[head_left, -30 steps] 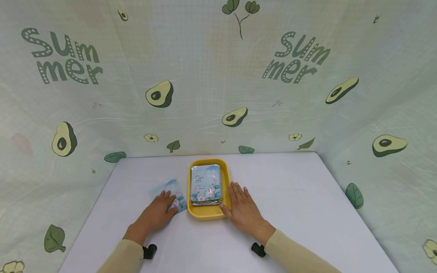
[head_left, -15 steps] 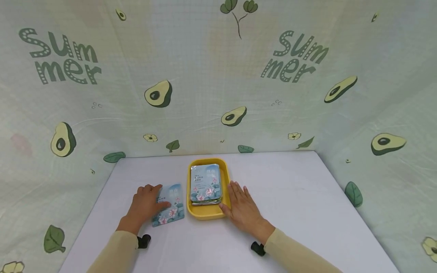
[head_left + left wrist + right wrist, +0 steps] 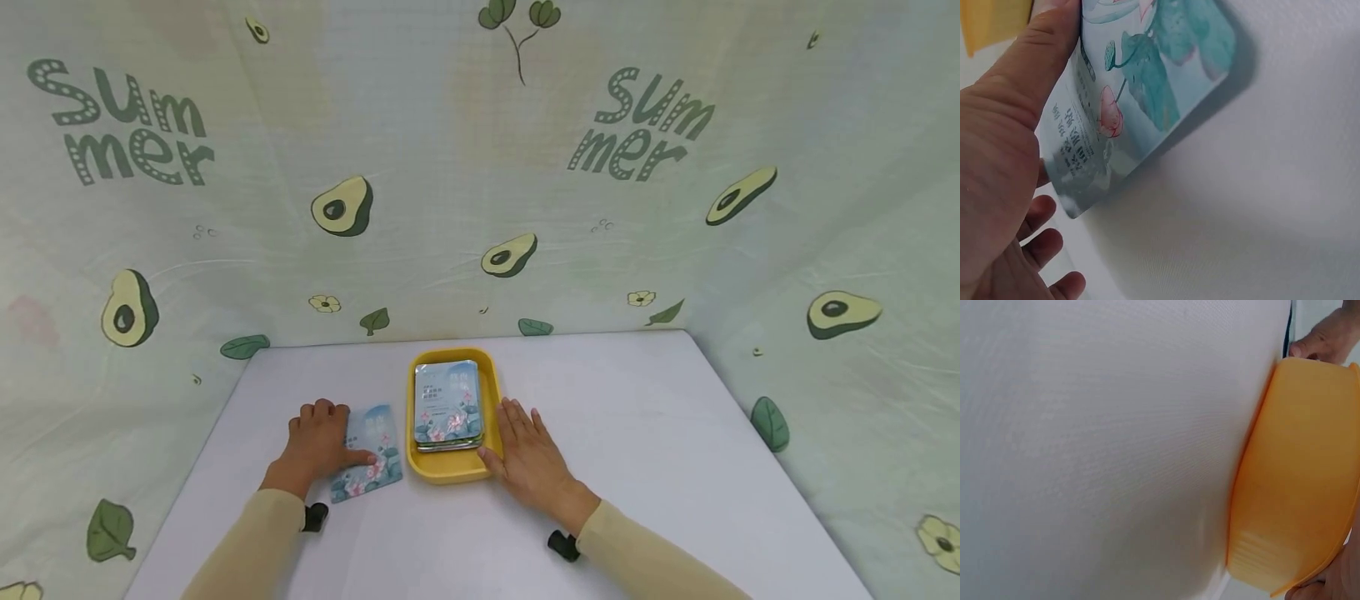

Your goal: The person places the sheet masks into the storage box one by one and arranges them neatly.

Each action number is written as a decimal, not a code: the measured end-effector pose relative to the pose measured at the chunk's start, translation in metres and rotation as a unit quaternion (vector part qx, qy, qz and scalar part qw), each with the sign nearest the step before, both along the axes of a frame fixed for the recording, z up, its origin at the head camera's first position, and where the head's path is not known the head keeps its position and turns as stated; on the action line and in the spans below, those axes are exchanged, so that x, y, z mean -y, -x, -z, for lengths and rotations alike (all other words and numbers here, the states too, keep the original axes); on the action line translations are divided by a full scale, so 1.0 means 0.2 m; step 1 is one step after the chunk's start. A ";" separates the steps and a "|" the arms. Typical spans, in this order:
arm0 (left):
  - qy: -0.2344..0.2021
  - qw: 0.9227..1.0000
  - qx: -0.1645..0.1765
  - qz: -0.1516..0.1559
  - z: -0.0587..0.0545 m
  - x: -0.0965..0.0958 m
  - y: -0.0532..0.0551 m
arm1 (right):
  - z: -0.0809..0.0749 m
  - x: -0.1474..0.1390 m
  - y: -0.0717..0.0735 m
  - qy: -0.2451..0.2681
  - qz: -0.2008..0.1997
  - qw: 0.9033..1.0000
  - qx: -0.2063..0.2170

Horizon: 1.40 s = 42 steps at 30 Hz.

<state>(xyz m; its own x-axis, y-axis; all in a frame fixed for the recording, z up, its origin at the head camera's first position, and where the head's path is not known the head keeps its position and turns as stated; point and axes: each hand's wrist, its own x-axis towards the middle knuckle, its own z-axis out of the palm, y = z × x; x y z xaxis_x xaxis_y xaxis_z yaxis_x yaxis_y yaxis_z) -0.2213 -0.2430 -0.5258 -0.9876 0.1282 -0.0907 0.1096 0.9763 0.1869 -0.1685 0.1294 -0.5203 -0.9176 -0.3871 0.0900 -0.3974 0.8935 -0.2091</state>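
Note:
A flat blue sheet mask packet (image 3: pixel 381 437) with a lotus print lies left of the yellow tray (image 3: pixel 450 477). My left hand (image 3: pixel 313 442) pinches its left side, thumb across the printed face and a finger showing behind the edge. In the left wrist view this packet (image 3: pixel 1141 81) tilts, its edge casting a shadow on the white surface. Similar packets (image 3: pixel 447 408) are stacked inside the tray. Along the tray's right side rests my right hand (image 3: pixel 534 458), fingers straight and the thumb at the front right rim. The right wrist view shows the tray's outer wall (image 3: pixel 1297 469).
A white tabletop (image 3: pixel 630 417) lies under everything. Behind it and at both sides hangs a pale cloth (image 3: pixel 420 125) printed with avocados and leaves. Small black devices sit at the left wrist (image 3: pixel 315 517) and the right wrist (image 3: pixel 564 546).
My left hand moved left with the packet, uncovering more of its face, then shifted its fingers to the packet's left edge. The right hand and tray stayed in place.

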 end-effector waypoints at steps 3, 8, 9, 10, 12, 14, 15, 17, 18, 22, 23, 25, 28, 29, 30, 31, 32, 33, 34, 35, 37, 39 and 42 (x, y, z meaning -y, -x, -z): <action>0.002 1.000 -0.018 0.000 -0.01 0.00 0.00 | 0.00 0.00 0.00 -0.003 0.000 1.000 0.001; 0.002 0.999 -0.051 0.003 -0.04 -0.01 0.00 | 0.00 0.00 0.00 -0.007 0.001 1.000 0.002; 0.003 0.998 -0.058 0.003 -0.05 -0.02 0.00 | -0.01 0.00 0.00 -0.006 0.001 1.000 0.002; 0.005 0.998 -0.064 0.003 -0.06 -0.02 0.00 | -0.01 0.00 0.00 -0.006 0.002 1.000 0.003; 0.010 0.997 -0.077 0.006 -0.09 -0.04 0.00 | -0.01 0.00 0.00 -0.004 0.002 1.000 0.005; 0.015 0.996 -0.090 0.007 -0.12 -0.05 0.00 | -0.01 0.00 0.00 -0.001 0.002 1.000 0.005; 0.018 0.995 -0.096 0.008 -0.14 -0.06 -0.01 | -0.01 0.00 0.00 0.000 0.002 1.000 0.005; 0.023 0.993 -0.111 0.010 -0.16 -0.06 -0.01 | -0.01 0.00 0.00 0.001 0.002 1.000 0.005; 0.025 0.992 -0.119 0.012 -0.17 -0.07 -0.01 | -0.01 0.00 0.00 0.001 0.002 1.000 0.006; 0.032 0.987 -0.158 0.021 -0.20 -0.06 0.00 | -0.01 0.00 0.00 0.002 0.003 1.000 0.009; 0.033 0.985 -0.167 0.023 -0.20 -0.06 0.00 | -0.01 0.00 0.00 0.002 0.003 1.000 0.009; 0.031 0.983 -0.182 0.025 -0.21 -0.06 0.00 | -0.02 0.00 -0.01 0.002 0.003 1.000 0.009; 0.027 0.979 -0.199 0.026 -0.22 -0.06 -0.01 | -0.02 0.00 -0.01 0.002 0.004 1.000 0.007; 0.025 0.979 -0.202 0.025 -0.22 -0.06 -0.01 | -0.02 0.00 -0.01 0.001 0.004 1.000 0.006; 0.023 0.978 -0.205 0.026 -0.21 -0.06 -0.01 | -0.02 0.00 -0.01 0.001 0.004 1.000 0.005; 0.019 0.978 -0.208 0.025 -0.21 -0.07 -0.02 | -0.01 0.00 -0.01 0.001 0.004 1.000 0.005; 0.014 0.977 -0.210 0.024 -0.21 -0.07 -0.02 | -0.01 0.00 -0.01 0.000 0.005 1.000 0.004; 0.008 0.977 -0.210 0.022 -0.21 -0.07 -0.03 | -0.01 0.00 -0.01 0.000 0.005 1.000 0.003; 0.001 0.978 -0.210 0.019 -0.21 -0.07 -0.04 | -0.01 0.00 -0.01 0.001 0.005 1.000 0.003; -0.009 0.978 -0.208 0.015 -0.20 -0.07 -0.05 | 0.00 0.00 -0.01 0.001 0.004 1.000 0.003; -0.032 0.978 -0.206 0.010 -0.20 -0.08 -0.07 | 0.00 0.00 -0.01 0.003 0.003 1.000 0.002; -0.056 0.977 -0.205 0.007 -0.19 -0.08 -0.08 | 0.00 0.00 0.00 0.004 0.003 1.000 0.001; -0.093 0.977 -0.191 0.002 -0.18 -0.08 -0.10 | 0.00 0.00 0.00 0.002 0.004 1.000 0.001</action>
<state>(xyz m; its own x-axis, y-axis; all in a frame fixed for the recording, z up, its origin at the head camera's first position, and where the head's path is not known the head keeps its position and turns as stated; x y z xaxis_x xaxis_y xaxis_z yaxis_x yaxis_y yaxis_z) -0.2016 -0.2269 -0.4902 -0.9445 0.1104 0.3093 0.2089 0.9287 0.3064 -0.1676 0.1301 -0.5208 -0.9210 -0.3792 0.0895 -0.3896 0.8959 -0.2133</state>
